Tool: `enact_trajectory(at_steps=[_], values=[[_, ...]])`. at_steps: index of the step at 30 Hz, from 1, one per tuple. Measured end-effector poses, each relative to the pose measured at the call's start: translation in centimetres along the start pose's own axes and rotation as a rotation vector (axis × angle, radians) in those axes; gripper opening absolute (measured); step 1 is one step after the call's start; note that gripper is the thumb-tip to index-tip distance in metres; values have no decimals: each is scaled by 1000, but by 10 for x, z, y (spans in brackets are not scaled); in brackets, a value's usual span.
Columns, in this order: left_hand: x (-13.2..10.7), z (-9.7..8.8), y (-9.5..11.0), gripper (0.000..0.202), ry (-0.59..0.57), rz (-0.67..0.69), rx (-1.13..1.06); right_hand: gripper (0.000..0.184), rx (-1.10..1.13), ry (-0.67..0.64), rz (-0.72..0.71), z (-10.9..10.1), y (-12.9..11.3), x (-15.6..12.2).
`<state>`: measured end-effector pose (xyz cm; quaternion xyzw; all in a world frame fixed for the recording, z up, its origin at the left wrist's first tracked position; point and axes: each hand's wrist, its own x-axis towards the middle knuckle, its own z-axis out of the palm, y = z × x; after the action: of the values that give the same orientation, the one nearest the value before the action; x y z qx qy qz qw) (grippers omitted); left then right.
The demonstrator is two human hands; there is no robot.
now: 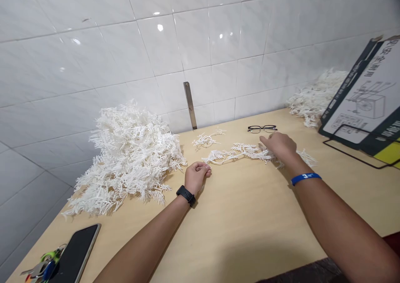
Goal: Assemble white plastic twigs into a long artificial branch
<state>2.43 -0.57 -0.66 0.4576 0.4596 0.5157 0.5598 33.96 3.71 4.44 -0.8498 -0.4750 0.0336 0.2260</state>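
A white artificial branch (218,156) with feathery plastic sprigs lies across the middle of the table. At its left, stem end, my left hand (196,177) is closed, thumb and forefinger pinched together on the thin stem tip. My right hand (279,146) is over the branch's right part, its fingers curled down around the sprigs and its thumb pointing left. The hand hides that stretch of the branch; sprig ends (308,158) show beyond it. Behind the branch lies a small loose white sprig (206,140). A big heap of similar white sprigs (131,158) stands left of my left hand.
Eyeglasses (262,128) lie just behind my right hand. A second white heap (315,95) and a printed cardboard box (364,99) with a black wire frame (353,166) stand at the right. A phone (76,251) and keys (39,270) lie front left. A tiled wall (221,37) bounds the back.
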Motion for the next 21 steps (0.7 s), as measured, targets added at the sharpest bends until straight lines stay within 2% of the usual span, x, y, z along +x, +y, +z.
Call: enact_trajectory(at_steps=[2, 4, 5, 6, 7, 9, 10, 13, 16, 19, 21], values=[[-1, 1, 3, 24, 10, -35, -23, 37, 61, 116, -82, 0, -10, -11], [-2, 3, 4, 26, 13, -54, -23, 38, 185, 288, -249, 1, -28, -32], [-2, 3, 4, 26, 13, -58, -17, 37, 259, 331, -362, 3, -38, -45], [-2, 3, 4, 27, 9, -57, -9, 37, 336, 313, -483, 5, -49, -60], [-2, 3, 4, 27, 2, -53, -3, 37, 409, 238, -591, 9, -58, -74], [-1, 2, 2, 29, -26, -43, -4, 31, 493, -68, -781, 20, -74, -102], [-1, 2, 1, 30, -43, -36, -11, 24, 501, -218, -830, 27, -79, -113], [0, 0, -1, 32, -90, -13, -19, 19, 500, -417, -841, 47, -88, -130], [0, -1, -1, 34, -129, 7, 9, 31, 681, -652, -770, 62, -89, -129], [-1, 0, 1, 33, -197, 37, 41, 47, 967, -889, -522, 72, -88, -123], [-4, 1, 3, 30, -246, 60, 74, 47, 1068, -977, -354, 74, -89, -122]])
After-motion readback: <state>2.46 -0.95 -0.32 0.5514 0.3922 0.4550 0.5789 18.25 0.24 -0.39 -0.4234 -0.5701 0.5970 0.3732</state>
